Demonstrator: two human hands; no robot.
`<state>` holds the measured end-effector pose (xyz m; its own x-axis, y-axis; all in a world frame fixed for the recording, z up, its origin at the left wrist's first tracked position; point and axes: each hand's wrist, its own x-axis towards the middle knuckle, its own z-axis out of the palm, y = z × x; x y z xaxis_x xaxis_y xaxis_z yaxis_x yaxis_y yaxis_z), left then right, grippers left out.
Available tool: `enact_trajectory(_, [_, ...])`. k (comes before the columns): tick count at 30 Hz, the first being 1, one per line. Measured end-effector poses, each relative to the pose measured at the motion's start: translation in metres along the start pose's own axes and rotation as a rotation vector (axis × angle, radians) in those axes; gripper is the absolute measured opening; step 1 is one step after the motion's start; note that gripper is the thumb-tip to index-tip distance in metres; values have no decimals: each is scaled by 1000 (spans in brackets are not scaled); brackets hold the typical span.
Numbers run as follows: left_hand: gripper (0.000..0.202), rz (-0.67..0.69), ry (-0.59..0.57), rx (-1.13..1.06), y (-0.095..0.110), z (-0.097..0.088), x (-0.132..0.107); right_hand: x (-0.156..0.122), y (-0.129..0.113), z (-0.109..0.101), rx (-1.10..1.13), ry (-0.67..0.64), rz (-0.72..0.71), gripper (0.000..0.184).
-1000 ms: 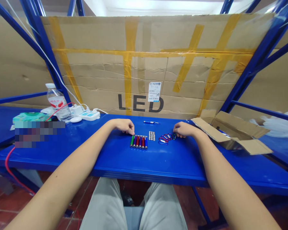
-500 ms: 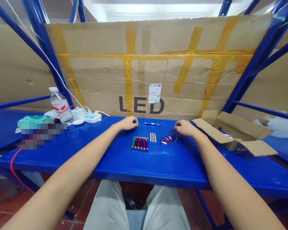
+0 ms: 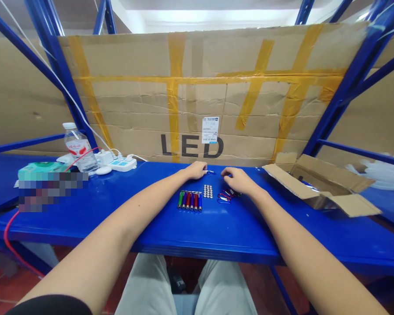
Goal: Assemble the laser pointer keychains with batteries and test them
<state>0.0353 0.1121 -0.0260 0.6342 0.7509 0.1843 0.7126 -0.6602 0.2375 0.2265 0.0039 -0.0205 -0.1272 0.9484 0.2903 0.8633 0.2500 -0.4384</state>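
My left hand (image 3: 197, 170) is at the back middle of the blue table, fingers curled over the left end of a slim blue pen-shaped tool (image 3: 211, 172). The tool's pointed end sticks out to the right. My right hand (image 3: 237, 179) hovers or rests just right of that end, thumb and fingers apart, holding nothing. Below it lie several small coloured carabiners (image 3: 225, 198), partly covered by the hand. Left of these sit rows of silver button cells (image 3: 208, 191). Several green, purple, red and blue metal tubes (image 3: 190, 201) lie side by side nearer the front.
At right stands an open cardboard box (image 3: 310, 186) with blue items inside. A water bottle (image 3: 80, 148), a white power strip (image 3: 123, 164) and a green packet (image 3: 42, 173) are on the left. A large cardboard sheet (image 3: 134, 105) marked LED closes off the back.
Both hands have moved inward. My left hand has gone right and now covers part of the blue pen-shaped tool. My right hand has come left beside its tip, fingers opening.
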Motion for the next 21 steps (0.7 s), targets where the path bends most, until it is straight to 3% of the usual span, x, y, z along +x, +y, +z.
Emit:
enact_trajectory(7, [19, -13, 235, -145, 2, -26, -39, -1, -18, 7, 165, 63, -105, 16])
enact_trajectory(12, [17, 111, 250, 1, 27, -36, -68, -1, -33, 20, 436, 66, -91, 20])
enact_trajectory(16, [17, 243, 234, 152, 45, -38, -76, -2, -40, 21, 750, -90, 6, 18])
enact_trajectory(21, [20, 354, 214, 277, 50, -38, -78, -11, -39, 7, 1044, -324, 72, 21])
